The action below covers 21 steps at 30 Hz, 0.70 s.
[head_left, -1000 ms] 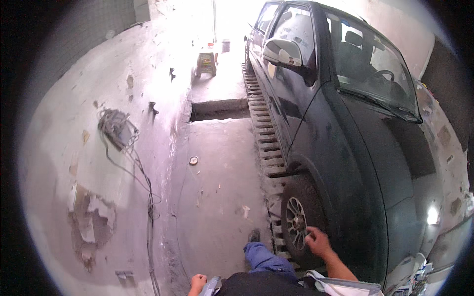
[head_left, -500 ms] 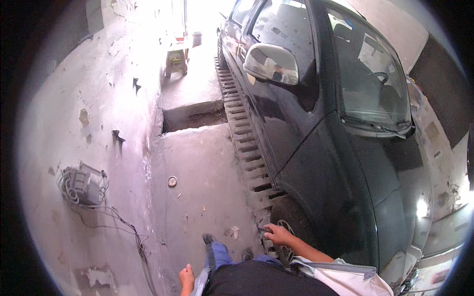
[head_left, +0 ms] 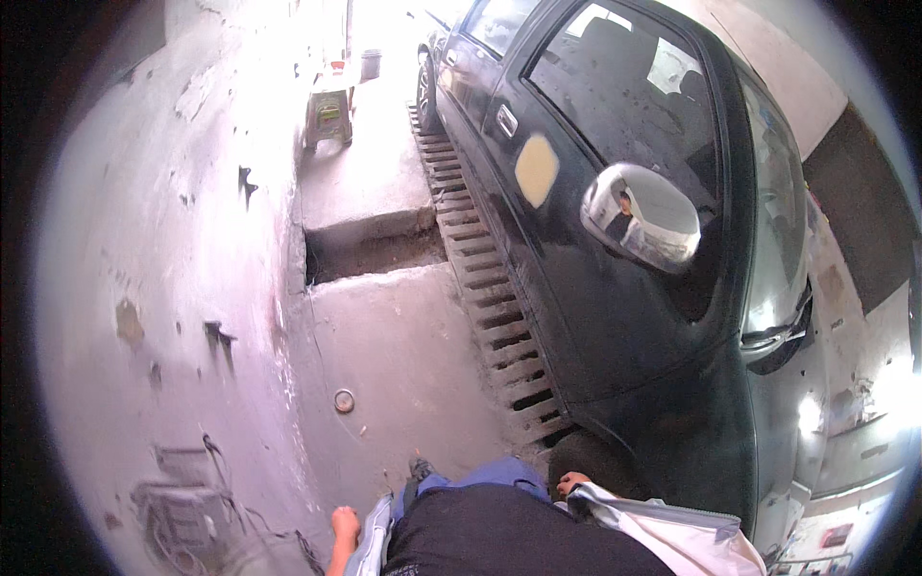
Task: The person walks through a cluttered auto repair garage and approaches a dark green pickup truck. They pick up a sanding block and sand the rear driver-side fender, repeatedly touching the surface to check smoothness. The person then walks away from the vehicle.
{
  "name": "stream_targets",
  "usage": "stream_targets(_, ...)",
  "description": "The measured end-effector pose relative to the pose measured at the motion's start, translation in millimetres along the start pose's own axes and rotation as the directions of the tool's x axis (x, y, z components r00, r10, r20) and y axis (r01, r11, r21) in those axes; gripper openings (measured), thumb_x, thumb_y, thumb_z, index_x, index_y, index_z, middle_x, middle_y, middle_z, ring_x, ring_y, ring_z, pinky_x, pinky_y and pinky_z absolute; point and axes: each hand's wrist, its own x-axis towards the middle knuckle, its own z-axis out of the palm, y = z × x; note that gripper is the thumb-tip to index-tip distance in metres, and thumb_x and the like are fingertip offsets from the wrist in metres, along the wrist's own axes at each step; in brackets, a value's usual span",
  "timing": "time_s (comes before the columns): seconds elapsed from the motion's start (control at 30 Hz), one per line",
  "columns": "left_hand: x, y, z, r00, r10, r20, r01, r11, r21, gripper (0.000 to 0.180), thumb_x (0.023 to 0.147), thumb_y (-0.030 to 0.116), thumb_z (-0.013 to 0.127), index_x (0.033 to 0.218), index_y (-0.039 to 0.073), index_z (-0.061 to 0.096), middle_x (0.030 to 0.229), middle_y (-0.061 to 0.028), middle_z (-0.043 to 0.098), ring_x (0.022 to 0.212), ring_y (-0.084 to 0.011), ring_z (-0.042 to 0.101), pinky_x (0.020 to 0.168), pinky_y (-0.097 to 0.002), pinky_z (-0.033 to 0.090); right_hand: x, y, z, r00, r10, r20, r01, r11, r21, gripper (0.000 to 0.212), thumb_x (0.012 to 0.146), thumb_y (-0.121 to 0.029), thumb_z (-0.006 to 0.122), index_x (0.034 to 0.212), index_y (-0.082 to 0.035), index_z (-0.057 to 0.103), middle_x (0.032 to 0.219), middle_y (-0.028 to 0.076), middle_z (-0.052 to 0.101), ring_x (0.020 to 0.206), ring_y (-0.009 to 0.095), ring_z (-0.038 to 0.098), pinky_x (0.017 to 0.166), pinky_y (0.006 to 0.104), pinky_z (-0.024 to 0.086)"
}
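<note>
My left hand (head_left: 345,524) hangs by my left side, its fingers curled in, and no object shows in it. Close to my right hip, my right hand (head_left: 572,483) is closed as well, near the dark front wheel (head_left: 597,465) of a car. Whatever that hand may hold is hidden. The black car (head_left: 629,346) stands along my right side. A chrome-coloured mirror (head_left: 642,217) juts from its front door, and a cream-coloured patch (head_left: 537,171) marks its side.
Ahead, a rectangular pit (head_left: 375,248) cuts across the floor. Slotted grating (head_left: 495,312) runs beside the car. A round lid-like thing (head_left: 344,400) lies on the concrete. Farther on are a stool (head_left: 329,117) and a bucket (head_left: 371,64). A cabled machine (head_left: 182,514) is at lower left.
I have moved forward along the car; its mirror and door are closer and the patch has come into view. My right hand has drawn back towards my hip from its outstretched place.
</note>
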Motion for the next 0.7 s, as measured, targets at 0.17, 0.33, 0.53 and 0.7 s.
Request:
stream_targets(0.17,136,62,-93,0.998,-0.045,-0.048,0.031,0.968,-0.249,0.029,0.089,0.017,0.046,0.091,0.000,0.069,0.104,-0.0196,0.067,0.099,-0.0353,0.063,0.086,-0.0422,0.049,9,-148,-24,0.966,-0.143,-0.216,0.189,0.960,0.208,0.044,0.083,-0.014,0.065,0.124,0.001,0.056,0.088,0.012,0.069,0.071,0.017,0.065,0.059,0.0314,0.052)
stream_targets(0.33,246,119,-135,0.971,-0.223,0.088,0.240,0.923,-0.302,0.026,0.088,0.020,0.053,0.095,0.000,0.068,0.093,-0.0183,0.069,0.088,-0.0317,0.066,0.079,-0.0416,0.051,23,-283,-67,0.998,-0.017,-0.054,0.037,0.915,0.401,0.048,0.084,-0.014,0.065,0.129,0.000,0.052,0.088,0.010,0.068,0.070,0.017,0.064,0.059,0.0323,0.052)
stream_targets(0.53,344,142,-174,0.937,-0.288,0.200,0.350,0.782,-0.515,0.017,0.084,0.015,0.062,0.089,-0.001,0.066,0.073,-0.0145,0.067,0.050,-0.0207,0.063,0.051,-0.0400,0.053,168,-314,-114,0.972,-0.160,0.173,0.125,0.973,0.193,0.023,0.085,-0.020,0.062,0.097,-0.001,0.062,0.078,0.009,0.065,0.063,0.018,0.060,0.057,0.0355,0.049)
stream_targets(0.7,405,101,-221,0.981,-0.195,-0.013,0.174,0.903,-0.393,0.012,0.079,0.013,0.065,0.078,0.001,0.066,0.066,-0.0096,0.065,0.054,-0.0207,0.063,0.051,-0.0369,0.051,226,-481,-228,0.900,-0.431,-0.062,0.434,0.900,0.034,0.019,0.081,-0.019,0.060,0.078,-0.001,0.066,0.071,0.011,0.066,0.063,0.020,0.062,0.058,0.0347,0.049)
